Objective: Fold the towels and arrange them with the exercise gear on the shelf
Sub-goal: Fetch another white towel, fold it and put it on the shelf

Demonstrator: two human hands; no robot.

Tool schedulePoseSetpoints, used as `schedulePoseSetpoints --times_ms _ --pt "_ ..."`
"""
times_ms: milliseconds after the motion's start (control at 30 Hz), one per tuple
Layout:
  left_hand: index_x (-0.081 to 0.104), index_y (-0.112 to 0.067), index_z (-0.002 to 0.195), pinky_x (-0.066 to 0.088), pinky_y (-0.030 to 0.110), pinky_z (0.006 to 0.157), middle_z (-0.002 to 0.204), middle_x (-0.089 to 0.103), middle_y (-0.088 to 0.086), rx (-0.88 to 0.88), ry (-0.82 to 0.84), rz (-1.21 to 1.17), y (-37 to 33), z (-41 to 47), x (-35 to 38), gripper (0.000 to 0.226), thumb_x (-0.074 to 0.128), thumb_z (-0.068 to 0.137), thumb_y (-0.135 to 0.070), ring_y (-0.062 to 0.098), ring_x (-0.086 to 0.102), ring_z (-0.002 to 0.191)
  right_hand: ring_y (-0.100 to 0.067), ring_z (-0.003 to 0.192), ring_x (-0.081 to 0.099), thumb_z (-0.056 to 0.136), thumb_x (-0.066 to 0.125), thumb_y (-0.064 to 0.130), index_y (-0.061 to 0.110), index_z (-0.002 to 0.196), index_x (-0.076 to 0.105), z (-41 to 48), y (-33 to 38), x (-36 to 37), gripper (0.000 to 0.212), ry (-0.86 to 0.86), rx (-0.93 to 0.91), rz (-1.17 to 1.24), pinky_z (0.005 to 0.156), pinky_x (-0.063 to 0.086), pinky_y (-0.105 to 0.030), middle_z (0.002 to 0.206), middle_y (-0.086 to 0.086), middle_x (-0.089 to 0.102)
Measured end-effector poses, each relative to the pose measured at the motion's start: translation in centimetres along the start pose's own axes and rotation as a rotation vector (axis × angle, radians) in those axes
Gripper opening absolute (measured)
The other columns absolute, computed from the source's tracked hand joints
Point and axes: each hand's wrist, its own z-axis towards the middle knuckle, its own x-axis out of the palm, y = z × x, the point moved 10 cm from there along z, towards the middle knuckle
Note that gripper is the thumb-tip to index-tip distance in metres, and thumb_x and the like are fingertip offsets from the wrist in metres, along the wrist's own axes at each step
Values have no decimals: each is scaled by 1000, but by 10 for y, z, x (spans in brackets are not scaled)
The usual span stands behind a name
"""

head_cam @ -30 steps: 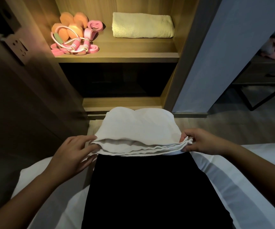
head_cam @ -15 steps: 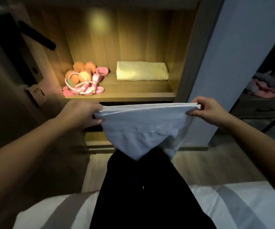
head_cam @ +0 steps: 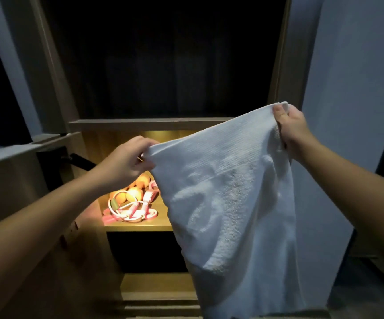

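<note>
The left hand (head_cam: 126, 162) pinches the top left corner of the towel (head_cam: 232, 203) and is curled on the cloth. The right hand (head_cam: 290, 127) grips the top right corner, with its thumb on the front. The right hand is higher than the left, so the top edge of the towel slants up to the right.

The towel is white. It is held up in the air and hangs down open in front of the person. It has a flat band near the top and soft loops lower down.

Behind the towel and to its left is the lit shelf (head_cam: 138, 225). The gear (head_cam: 129, 208) lies on it, just left of the towel: orange round things at the back, pink and white cords at the front. The towel hides the right part of the shelf.

Above the towel is a dark space (head_cam: 168, 61). Far left of the towel is a black handle (head_cam: 80, 162) on a door (head_cam: 13, 176). Right of the towel is a pale wall (head_cam: 359, 88).
</note>
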Motion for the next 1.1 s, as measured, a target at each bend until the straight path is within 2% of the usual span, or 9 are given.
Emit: schedulePoseSetpoints --times_ms 67,200,367,500,633,733,867,967,1100 --pt "55 -31 110 49 13 75 112 51 -11 13 -124 11 -1 -2 -3 39 70 85 -5 8 55 98 -12 78 56 100 50 38 23 86 57 9 11 12 22 46 -16 -2 73 47 -31 85 2 60" --pt "50 -28 104 54 12 70 109 56 -5 -68 -446 -157 14 -15 -7 42 78 80 -9 12 62 88 -11 75 56 102 49 33 22 85 58 18 29 28 21 92 -50 56 70 47 -28 82 2 60" --pt "57 -23 99 51 6 66 106 58 -5 -46 -572 -219 22 -16 3 29 78 80 -16 8 62 84 -18 84 53 102 48 31 21 84 57 26 40 33 22 112 -68 45 77 44 -34 86 -2 58" --pt "67 -10 99 46 1 68 103 60 0 143 -547 -18 5 -15 8 22 74 79 -12 5 60 81 -20 85 54 102 49 30 21 84 57 31 40 28 21 102 -63 32 77 45 -35 87 -4 58" --pt "73 -4 94 47 13 72 99 68 11 263 -457 209 -1 -13 28 20 77 75 -8 19 65 83 -15 77 55 102 49 29 21 82 57 34 38 23 22 87 -68 21 70 46 -31 82 -1 59" --pt "73 -6 101 50 20 70 105 69 9 228 -348 263 7 -6 56 32 83 71 -5 24 69 85 -15 77 55 102 49 28 20 83 57 35 41 22 22 96 -80 19 70 46 -30 83 -1 59" --pt "67 -14 113 48 16 74 113 66 2 72 -345 110 28 12 74 36 79 80 -13 14 63 93 -16 82 56 102 48 31 21 87 59 36 48 18 21 118 -97 -15 72 47 -30 87 -2 60" --pt "60 -21 123 48 19 82 123 60 -4 -43 -336 27 39 36 83 41 75 85 -23 4 53 103 -12 76 56 102 47 32 21 87 59 33 52 12 22 133 -96 -45 68 46 -27 84 1 59" --pt "54 -24 130 48 26 91 131 56 -7 -108 -197 -59 32 70 104 46 71 88 -27 8 52 116 -11 77 56 103 45 30 19 88 58 27 57 9 22 180 -92 -45 69 48 -25 85 0 59"
